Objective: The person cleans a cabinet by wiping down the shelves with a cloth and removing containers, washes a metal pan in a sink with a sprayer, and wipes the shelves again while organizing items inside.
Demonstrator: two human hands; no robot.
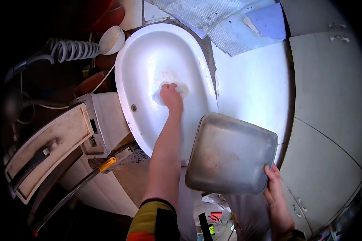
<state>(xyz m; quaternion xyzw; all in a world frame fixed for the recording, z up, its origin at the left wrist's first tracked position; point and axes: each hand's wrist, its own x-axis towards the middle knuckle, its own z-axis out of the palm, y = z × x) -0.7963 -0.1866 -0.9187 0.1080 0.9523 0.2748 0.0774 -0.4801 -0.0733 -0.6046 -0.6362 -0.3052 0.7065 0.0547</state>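
Note:
Low in the white sink basin (157,52), my left hand (171,97) is closed over a pale, wet, translucent thing (183,90) that I cannot make out. My right hand (272,179) grips the lower right edge of a grey rectangular metal tray (231,154), with the thumb on its rim. The tray is tilted, its worn, stained broad face towards me, beside the basin's lower right rim.
Bubble wrap (205,18) lies on the white counter (253,80). White cabinets (330,88) stand at the right. To the left are a white bowl (112,40), a coiled hose (76,50), a dirty plastic bin (104,120) and a yellow-ended pole (107,164).

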